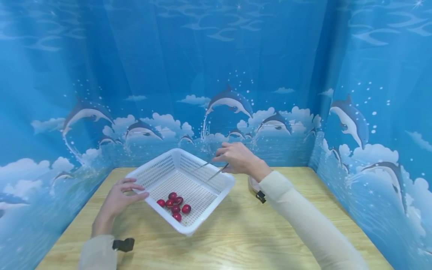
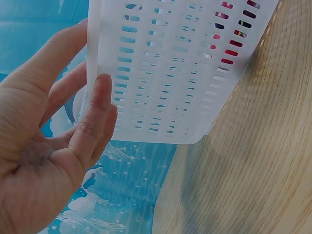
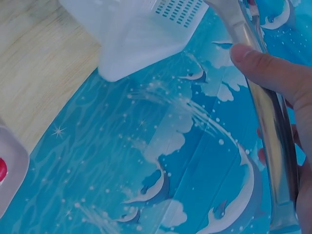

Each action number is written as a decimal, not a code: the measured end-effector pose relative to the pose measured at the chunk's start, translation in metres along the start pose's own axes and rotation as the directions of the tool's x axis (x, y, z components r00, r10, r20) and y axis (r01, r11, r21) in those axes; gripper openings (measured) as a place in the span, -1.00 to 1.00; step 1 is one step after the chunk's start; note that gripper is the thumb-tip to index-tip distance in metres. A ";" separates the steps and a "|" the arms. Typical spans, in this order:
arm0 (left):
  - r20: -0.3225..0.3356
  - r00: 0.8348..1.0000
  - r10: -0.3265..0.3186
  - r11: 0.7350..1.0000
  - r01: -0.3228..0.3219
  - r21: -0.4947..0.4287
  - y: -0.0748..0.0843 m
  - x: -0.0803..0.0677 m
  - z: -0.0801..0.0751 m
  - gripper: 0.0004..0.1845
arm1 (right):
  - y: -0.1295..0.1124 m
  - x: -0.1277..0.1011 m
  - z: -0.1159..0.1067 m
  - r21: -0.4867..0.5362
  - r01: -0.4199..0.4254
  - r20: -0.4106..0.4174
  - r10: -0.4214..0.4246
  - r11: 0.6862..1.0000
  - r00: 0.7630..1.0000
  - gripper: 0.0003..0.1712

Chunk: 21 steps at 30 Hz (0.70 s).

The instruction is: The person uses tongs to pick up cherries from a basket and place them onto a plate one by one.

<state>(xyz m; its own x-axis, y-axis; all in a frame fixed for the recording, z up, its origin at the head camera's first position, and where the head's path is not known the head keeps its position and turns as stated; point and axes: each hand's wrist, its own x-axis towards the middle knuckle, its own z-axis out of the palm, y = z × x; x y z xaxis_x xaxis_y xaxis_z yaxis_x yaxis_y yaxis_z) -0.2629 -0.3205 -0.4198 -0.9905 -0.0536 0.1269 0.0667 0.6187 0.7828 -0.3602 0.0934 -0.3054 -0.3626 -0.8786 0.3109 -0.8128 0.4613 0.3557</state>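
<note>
A white slotted basket (image 1: pixel 152 173) stands tilted on the wooden table (image 1: pixel 236 232) with several small red fruits (image 1: pixel 173 204) gathered at its near low corner. My left hand (image 1: pixel 123 195) pinches the basket's left rim; in the left wrist view the thumb lies on the outer wall (image 2: pixel 165 73) and the other fingers (image 2: pixel 58 53) are behind the rim. Red fruit (image 2: pixel 229 51) shows through the slots. My right hand (image 1: pixel 236 157) hovers over the basket's far right rim and grips metal tongs (image 1: pixel 216 173) that point down into the basket. The tongs (image 3: pixel 265 112) run under my thumb (image 3: pixel 278 73).
A small white dish (image 1: pixel 252 184) sits on the table behind my right wrist; its edge (image 3: pixel 7 170) shows something red. Blue dolphin-print curtains (image 1: pixel 216 75) close off the back and both sides. The basket's corner (image 3: pixel 131 34) is near the back curtain.
</note>
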 end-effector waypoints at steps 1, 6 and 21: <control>-0.001 1.000 -0.002 1.000 0.002 0.000 0.000 0.000 0.000 -0.45 | -0.001 0.003 0.001 0.001 0.003 0.009 -0.003 1.000 1.000 -0.52; -0.001 1.000 -0.011 1.000 0.011 0.001 0.000 0.000 0.000 -0.45 | -0.007 0.016 0.005 -0.013 0.010 0.055 -0.009 1.000 0.998 -0.54; 0.017 0.999 -0.034 0.999 0.034 -0.003 0.000 0.003 -0.001 -0.40 | -0.030 0.041 0.007 -0.072 0.085 0.209 -0.068 0.994 0.975 -0.50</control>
<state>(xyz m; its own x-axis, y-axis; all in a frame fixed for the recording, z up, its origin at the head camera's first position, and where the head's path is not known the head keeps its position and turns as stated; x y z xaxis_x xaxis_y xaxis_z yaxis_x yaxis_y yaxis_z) -0.2654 -0.3212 -0.4186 -0.9940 -0.0617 0.0900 0.0332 0.6138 0.7887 -0.3539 0.0431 -0.3095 -0.3935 -0.9145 0.0945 -0.8058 0.3926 0.4433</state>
